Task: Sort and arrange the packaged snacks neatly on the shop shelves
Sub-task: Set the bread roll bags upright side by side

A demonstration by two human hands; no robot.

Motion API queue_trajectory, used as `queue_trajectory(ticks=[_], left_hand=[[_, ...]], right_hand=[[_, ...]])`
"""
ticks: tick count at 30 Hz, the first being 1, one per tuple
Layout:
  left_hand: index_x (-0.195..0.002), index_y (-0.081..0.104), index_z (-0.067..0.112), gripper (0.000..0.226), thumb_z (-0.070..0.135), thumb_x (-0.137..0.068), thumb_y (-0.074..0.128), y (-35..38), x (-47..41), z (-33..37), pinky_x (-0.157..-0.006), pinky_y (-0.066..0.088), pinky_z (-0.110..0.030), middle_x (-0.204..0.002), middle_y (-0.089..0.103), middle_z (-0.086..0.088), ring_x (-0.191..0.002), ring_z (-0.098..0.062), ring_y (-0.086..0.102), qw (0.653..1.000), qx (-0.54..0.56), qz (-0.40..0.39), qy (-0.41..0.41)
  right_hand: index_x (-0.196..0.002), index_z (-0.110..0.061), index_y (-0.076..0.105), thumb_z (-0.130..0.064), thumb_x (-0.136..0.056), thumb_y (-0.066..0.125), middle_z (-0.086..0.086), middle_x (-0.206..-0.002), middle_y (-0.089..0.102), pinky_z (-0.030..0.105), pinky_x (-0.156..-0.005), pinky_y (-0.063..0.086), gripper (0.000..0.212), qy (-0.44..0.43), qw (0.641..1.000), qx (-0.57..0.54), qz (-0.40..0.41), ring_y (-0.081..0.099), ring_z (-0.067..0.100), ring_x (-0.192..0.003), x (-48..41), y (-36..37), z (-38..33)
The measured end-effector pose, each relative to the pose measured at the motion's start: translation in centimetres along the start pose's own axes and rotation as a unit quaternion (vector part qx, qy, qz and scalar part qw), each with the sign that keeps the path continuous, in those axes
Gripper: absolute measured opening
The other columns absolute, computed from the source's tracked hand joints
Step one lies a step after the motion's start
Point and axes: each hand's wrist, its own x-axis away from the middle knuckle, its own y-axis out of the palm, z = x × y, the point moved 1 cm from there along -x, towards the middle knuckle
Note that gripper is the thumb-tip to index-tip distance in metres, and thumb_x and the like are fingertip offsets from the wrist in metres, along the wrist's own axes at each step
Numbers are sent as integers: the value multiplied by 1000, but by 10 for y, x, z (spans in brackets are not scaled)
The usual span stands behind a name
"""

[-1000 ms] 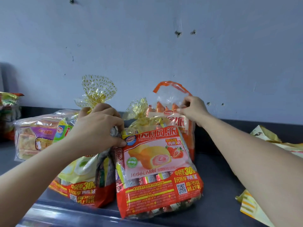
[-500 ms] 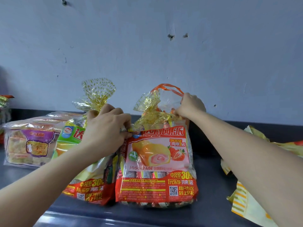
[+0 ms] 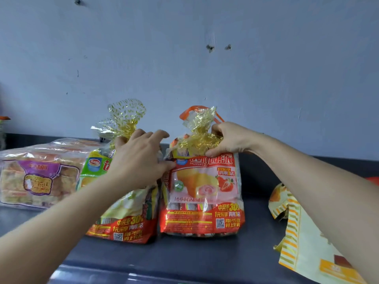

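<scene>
Head view looks down on a dark shelf [image 3: 194,261] set against a pale blue wall [image 3: 205,68], with snack bags standing along it. At the far left a clear bread pack [image 3: 39,177] with a purple label lies flat, touching the next bag. Just to its right stands a green-topped cake bag [image 3: 127,218], leaning slightly left, its gold twisted top [image 3: 123,117] sticking up behind the knuckles. The left hand [image 3: 139,160] rests on the upper part of this bag with fingers loosely spread and the thumb reaching right to touch the neighbouring bag; it looks like a steadying press rather than a firm clench, probably to keep the bag upright and close to its neighbour. Next comes the strawberry cake bag [image 3: 205,193], upright and facing front, beside the green bag with a narrow gap low down. The right hand [image 3: 227,140] is clenched on its gathered gold neck [image 3: 199,134], apparently to square it up on the shelf. An orange-handled bag [image 3: 191,109] peeks out behind it, mostly hidden. Both forearms reach forward and slightly inward from the near edge, wrists fairly straight. At the far right a yellow striped packet [image 3: 303,242] lies flat, well apart from the row and not yet stood up.
</scene>
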Motion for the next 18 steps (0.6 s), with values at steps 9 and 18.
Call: queue_trajectory(ticks=[9, 18], left_hand=[[-131, 42, 44, 61, 18, -78, 59, -33, 10, 4, -92, 33, -39, -119, 45, 14, -121, -11, 33, 973, -120, -137, 140], [-134, 45, 37, 61, 23, -78, 64, 1, 5, 84, -87, 32, -42, -114, 51, 9, -117, -17, 39, 982, -31, 19, 183]], right_hand=[[-140, -13, 38, -47, -66, 82, 6, -132, 56, 38, -93, 48, 92, 0, 978, 156, 142, 56, 26, -116, -3, 12, 5], [-131, -14, 47, -19, -74, 76, 6, -123, 55, 31, -88, 47, 65, 45, 994, 14, 101, 54, 20, -109, 9, -4, 1]])
